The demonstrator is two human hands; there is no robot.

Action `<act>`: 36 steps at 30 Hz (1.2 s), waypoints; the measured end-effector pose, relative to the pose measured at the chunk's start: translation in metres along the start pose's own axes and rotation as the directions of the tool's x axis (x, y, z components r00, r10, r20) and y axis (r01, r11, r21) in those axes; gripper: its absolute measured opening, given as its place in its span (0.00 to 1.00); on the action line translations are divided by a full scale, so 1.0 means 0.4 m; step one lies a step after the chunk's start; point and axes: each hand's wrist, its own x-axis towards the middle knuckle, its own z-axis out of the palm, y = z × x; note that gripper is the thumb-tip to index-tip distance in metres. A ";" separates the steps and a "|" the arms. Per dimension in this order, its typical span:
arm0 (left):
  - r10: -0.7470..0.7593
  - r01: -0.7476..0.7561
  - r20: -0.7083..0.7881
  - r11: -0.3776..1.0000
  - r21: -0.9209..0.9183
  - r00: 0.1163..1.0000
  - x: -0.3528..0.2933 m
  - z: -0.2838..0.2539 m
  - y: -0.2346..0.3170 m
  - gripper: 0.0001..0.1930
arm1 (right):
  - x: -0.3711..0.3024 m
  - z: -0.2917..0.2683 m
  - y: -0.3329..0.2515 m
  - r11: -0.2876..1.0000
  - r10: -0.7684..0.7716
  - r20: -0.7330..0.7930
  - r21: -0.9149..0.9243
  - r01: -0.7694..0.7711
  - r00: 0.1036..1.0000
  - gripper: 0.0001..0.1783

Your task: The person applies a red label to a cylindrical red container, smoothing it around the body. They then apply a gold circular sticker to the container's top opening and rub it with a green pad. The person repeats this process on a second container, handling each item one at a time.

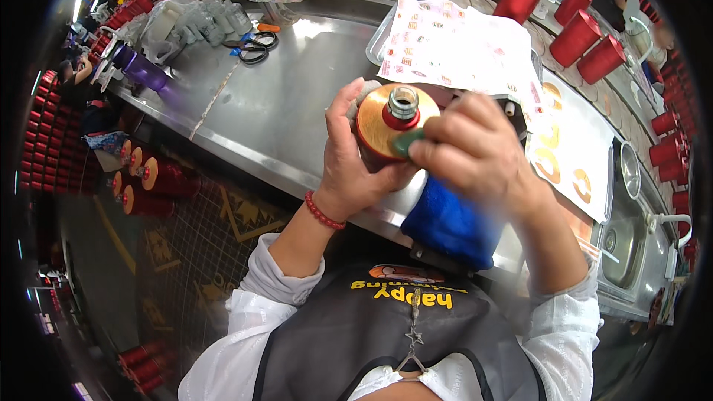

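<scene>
My left hand point(347, 152) wraps round a red bottle with a gold disc on its shoulder point(379, 134). The bottle tilts toward me, and its glass neck point(403, 102) is uncapped, with a red ring at its base. Against the gold disc, my right hand point(475, 145) presses a small green piece point(406, 142), pinched between thumb and fingers; its exact kind I cannot make out. The right hand is a little blurred. Beneath it lies a blue cloth point(449, 223) at the table's near edge.
A patterned paper sheet point(460, 44) covers a tray. Gold ring stickers point(549, 167) lie on a white sheet to the right. Scissors point(255, 50) and a purple bottle point(141, 67) are at the left. Red bottles point(575, 37) line the conveyor behind; a sink point(624, 245) stands far right.
</scene>
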 end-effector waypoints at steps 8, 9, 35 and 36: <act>-0.129 0.217 0.249 0.902 -0.372 0.960 0.024 -0.053 0.015 0.62 | -0.067 -0.003 0.018 0.590 0.707 -0.064 0.602 -0.538 0.704 0.13; -0.098 0.200 0.282 0.911 -0.360 0.954 0.024 -0.056 0.008 0.60 | -0.069 0.019 0.033 0.582 0.701 -0.096 0.650 -0.489 0.707 0.14; -0.515 0.697 0.542 0.689 -0.199 0.664 0.230 -0.080 0.046 0.07 | -0.035 0.154 0.036 0.019 0.770 0.313 0.860 -0.510 0.556 0.16; -0.531 0.692 0.545 0.710 -0.130 0.649 0.232 -0.075 0.051 0.08 | -0.041 0.152 0.040 0.004 0.764 0.335 0.852 -0.523 0.551 0.15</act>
